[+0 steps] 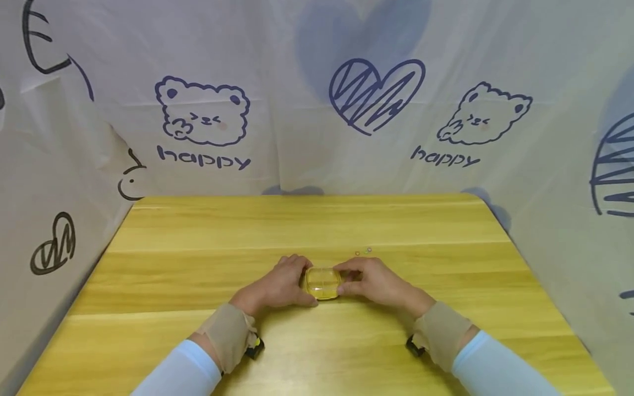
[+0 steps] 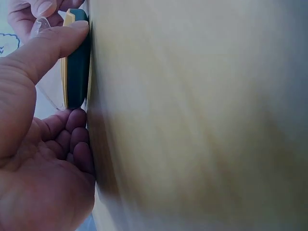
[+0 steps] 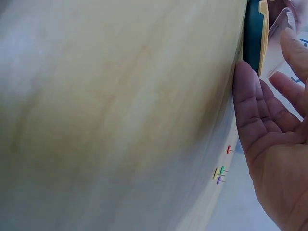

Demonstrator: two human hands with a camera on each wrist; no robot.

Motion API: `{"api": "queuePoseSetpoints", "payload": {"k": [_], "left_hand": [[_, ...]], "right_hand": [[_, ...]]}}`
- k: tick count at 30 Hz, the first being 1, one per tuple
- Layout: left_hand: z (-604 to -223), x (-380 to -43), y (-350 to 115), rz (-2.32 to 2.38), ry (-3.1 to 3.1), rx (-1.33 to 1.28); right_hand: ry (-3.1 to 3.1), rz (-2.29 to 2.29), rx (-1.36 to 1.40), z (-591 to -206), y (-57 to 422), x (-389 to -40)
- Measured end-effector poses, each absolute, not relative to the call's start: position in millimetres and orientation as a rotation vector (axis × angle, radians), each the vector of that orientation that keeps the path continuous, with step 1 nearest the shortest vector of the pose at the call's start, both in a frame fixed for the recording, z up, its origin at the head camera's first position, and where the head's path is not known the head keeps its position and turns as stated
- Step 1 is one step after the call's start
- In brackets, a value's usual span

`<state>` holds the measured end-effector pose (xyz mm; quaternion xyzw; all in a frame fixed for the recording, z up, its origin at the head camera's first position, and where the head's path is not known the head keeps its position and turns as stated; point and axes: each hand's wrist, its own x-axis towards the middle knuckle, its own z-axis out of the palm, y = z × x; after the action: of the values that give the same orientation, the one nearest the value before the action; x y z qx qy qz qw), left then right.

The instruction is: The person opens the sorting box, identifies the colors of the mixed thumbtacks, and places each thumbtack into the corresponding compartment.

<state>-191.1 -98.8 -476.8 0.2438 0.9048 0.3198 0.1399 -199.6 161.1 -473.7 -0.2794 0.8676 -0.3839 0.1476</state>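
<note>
A small rounded box with a dark green base [image 2: 78,60], a yellow rim [image 3: 263,36] and a clear lid [image 1: 324,281] lies on the table between both hands. The lid is tilted up from the rim, raised on the side near the person. My left hand [image 1: 284,283] grips the base, thumb at its near end and fingers curled at its far end. From the right, my right hand [image 1: 373,280] holds the clear lid, its thumb at the raised edge and a finger by the far edge. The other right fingers lie beside the base, close over the tabletop.
Several coloured push pins [image 3: 228,149], among them red, green and purple ones, lie beyond the right hand on the wooden table [image 1: 198,236]. A white cloth [image 1: 297,159] printed with bears and hearts stands around the table's back and sides.
</note>
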Motion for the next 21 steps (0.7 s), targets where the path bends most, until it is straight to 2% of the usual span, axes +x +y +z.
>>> {"api": "queuePoseSetpoints", "payload": {"k": [13, 21], "left_hand": [[-475.2, -195.5, -97.8, 0.911, 2.605, 0.688], [-474.2, -196.7, -97.4, 0.887, 2.599, 0.684]], "right_hand": [[2.359, -1.332, -0.520, -467.0, 156.7, -203.0], [2.361, -1.406, -0.436, -462.1, 150.3, -207.6]]}}
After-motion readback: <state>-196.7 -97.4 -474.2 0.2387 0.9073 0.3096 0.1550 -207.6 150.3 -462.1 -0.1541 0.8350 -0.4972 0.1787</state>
